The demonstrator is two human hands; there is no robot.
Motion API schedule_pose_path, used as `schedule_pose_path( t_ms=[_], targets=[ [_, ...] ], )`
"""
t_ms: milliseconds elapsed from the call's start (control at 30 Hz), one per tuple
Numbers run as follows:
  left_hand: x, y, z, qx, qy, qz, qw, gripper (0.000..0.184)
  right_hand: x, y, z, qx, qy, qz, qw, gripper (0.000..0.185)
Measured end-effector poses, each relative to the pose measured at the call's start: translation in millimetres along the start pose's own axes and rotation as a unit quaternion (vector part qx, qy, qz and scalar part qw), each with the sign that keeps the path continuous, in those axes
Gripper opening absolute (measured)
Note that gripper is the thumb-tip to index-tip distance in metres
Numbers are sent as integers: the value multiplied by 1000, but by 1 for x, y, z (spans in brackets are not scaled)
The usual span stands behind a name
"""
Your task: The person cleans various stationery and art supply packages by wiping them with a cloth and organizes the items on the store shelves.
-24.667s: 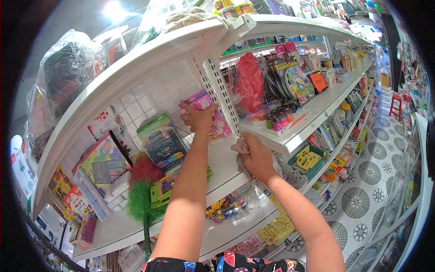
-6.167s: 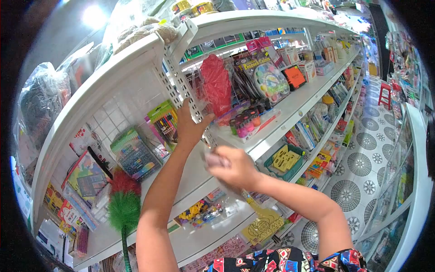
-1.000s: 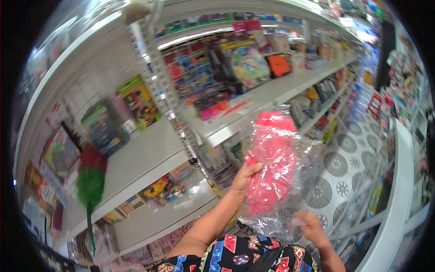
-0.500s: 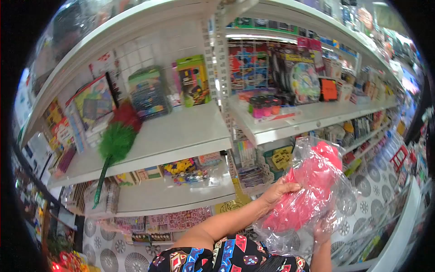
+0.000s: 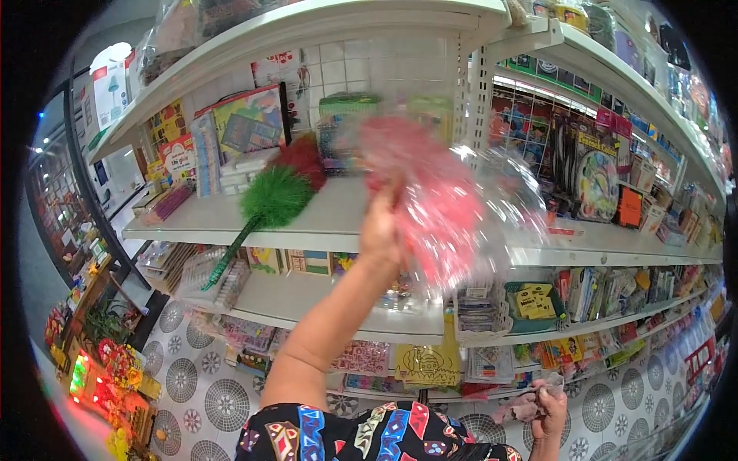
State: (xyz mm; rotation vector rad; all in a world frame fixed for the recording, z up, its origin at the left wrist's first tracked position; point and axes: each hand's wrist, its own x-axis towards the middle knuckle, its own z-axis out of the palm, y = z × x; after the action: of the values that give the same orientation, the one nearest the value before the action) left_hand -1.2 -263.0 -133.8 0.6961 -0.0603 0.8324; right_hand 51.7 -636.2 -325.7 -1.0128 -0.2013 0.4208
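My left hand (image 5: 382,227) is raised in front of the shelves, its fingers closed on the near side of a pink item in a clear plastic bag (image 5: 442,211). Motion blurs the item, so I cannot make out its exact kind. Low at the right, well apart from the bag, my right hand (image 5: 550,411) is closed round a crumpled mauve cloth (image 5: 519,409). On the middle shelf, left of my left hand, lies a green and red duster (image 5: 277,196), its handle sticking out over the shelf edge.
The white middle shelf (image 5: 200,219) carries boxed art sets at the back. To the right, another shelf (image 5: 638,250) holds a paint set (image 5: 596,184) and boxes. Below are baskets (image 5: 483,315) of stationery. Red and yellow decorations (image 5: 115,384) stand at lower left.
My left hand has lifted the bagged pink item up and left, towards the middle shelf. My right hand has come away from the bag and now shows a mauve cloth. The view has shifted left.
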Motion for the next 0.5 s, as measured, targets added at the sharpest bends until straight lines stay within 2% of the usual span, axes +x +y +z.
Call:
schedule_pose_path(
  t_ms=[100,167,233,333,367,433,500],
  targets=[
    [32,31,-32,-33,57,54,996,44,7,2,3,-12,-37,29,999,29],
    [50,46,-65,-14,-4,73,997,46,11,2,9,-19,-45,37,998,31],
    [53,53,-78,-8,22,64,998,41,16,3,13,-34,-52,35,997,33],
    [76,65,-115,30,47,52,997,44,17,-5,26,-26,-59,60,996,32],
    [81,71,-122,66,39,71,995,49,19,-5,22,-20,-71,83,994,30],
    [90,80,-134,138,22,110,984,60,21,-2,20,-24,-66,61,996,30],
    [94,87,-145,253,90,249,931,66,18,-5,21,-31,-66,73,995,32]
  ],
)
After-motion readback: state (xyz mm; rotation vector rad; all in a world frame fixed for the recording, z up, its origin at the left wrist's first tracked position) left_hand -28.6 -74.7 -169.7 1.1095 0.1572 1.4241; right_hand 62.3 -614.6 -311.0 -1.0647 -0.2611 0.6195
